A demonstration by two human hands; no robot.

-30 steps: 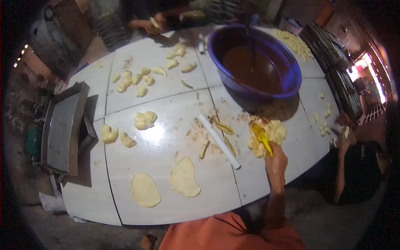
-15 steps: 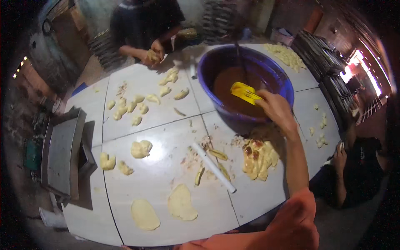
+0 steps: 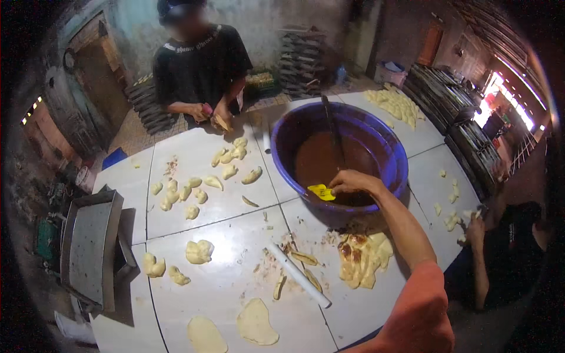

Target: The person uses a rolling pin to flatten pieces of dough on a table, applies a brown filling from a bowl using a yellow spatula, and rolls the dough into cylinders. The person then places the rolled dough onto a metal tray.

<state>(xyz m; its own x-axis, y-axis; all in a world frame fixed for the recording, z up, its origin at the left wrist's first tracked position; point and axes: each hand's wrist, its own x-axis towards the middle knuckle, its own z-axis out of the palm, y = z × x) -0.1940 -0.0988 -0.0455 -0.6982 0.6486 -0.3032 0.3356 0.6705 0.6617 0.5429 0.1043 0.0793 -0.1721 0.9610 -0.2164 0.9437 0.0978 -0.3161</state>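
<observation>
My right hand (image 3: 352, 182) is closed round a yellow plastic scoop (image 3: 321, 192), low inside the near side of a large purple-blue tub (image 3: 279, 170). Brown liquid filling (image 3: 318, 156) fills the tub's bottom, and a long dark stick (image 3: 332, 126) leans in it. Beneath my right forearm lies a heap of yellow dough (image 3: 365, 259) with brown filling smeared on it. A white rolling pin (image 3: 300, 276) rests beside it, among banana pieces (image 3: 304, 258). Two flattened dough sheets (image 3: 257, 322) lie at the table's near side. My left hand is out of view.
Small dough pieces (image 3: 200, 252) are scattered over the white table (image 3: 206, 226). A metal tray (image 3: 88, 253) stands at the left edge. Across the table a person (image 3: 203, 76) works with both hands; another person (image 3: 512, 253) handles dough at the right. Dark trays are stacked behind.
My right hand has brought the scoop from above the tub's middle toward its near left side and lower. The view has tilted up, showing more of the person opposite.
</observation>
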